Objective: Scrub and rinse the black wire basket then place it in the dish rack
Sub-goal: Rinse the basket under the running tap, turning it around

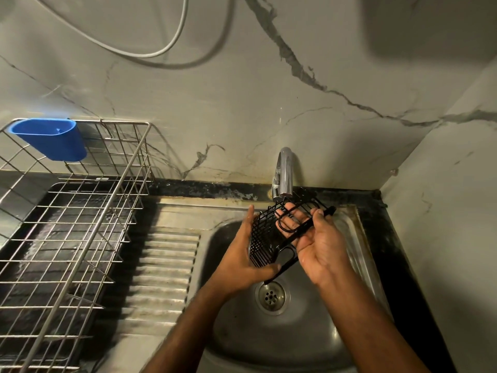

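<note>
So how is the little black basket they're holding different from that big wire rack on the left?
The black wire basket is small, dark-coated and finely meshed; the dish rack is far larger, bare silvery metal with wide openings. The basket is held tilted over the sink by the left hand and right hand, while the rack sits on the counter with a blue cup hung on its rim. Both are wire grids.
</note>
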Demonstrator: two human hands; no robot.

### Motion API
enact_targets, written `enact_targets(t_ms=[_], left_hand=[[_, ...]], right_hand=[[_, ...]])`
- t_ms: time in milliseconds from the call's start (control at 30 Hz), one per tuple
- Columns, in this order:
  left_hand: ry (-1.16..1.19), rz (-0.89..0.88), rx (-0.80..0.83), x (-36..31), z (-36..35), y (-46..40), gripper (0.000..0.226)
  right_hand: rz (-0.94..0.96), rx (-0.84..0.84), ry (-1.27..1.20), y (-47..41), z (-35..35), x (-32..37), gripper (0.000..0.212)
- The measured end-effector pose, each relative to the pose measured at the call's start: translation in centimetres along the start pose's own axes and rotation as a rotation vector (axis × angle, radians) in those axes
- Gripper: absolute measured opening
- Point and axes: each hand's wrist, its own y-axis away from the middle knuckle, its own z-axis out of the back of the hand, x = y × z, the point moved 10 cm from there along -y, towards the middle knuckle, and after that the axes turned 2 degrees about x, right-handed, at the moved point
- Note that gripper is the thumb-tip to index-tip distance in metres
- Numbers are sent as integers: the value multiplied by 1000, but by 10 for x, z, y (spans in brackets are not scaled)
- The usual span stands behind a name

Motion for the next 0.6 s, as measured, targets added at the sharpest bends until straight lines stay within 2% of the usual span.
enact_targets(t_ms=[67, 167, 267, 367, 500, 600], left_hand=[[-35, -15, -27, -5, -2, -4, 133], [-58, -47, -157, -11, 3, -7, 110], [-78, -86, -193, -19, 5, -8, 92], [-70, -93, -223, -20, 9, -8, 87], [-36, -42, -234, -7, 15, -10, 90], [-12, -26, -241, -3, 17, -9, 90]], right_hand=[[-14, 4, 11, 3, 0, -2, 15], [-23, -5, -9, 6, 0, -2, 17], [-36, -1, 6, 6, 2, 1, 19], [-53, -12, 99, 5, 8, 2, 18], [-59, 15, 404, 5, 14, 15, 19], [-27, -3, 930, 5, 24, 34, 28]])
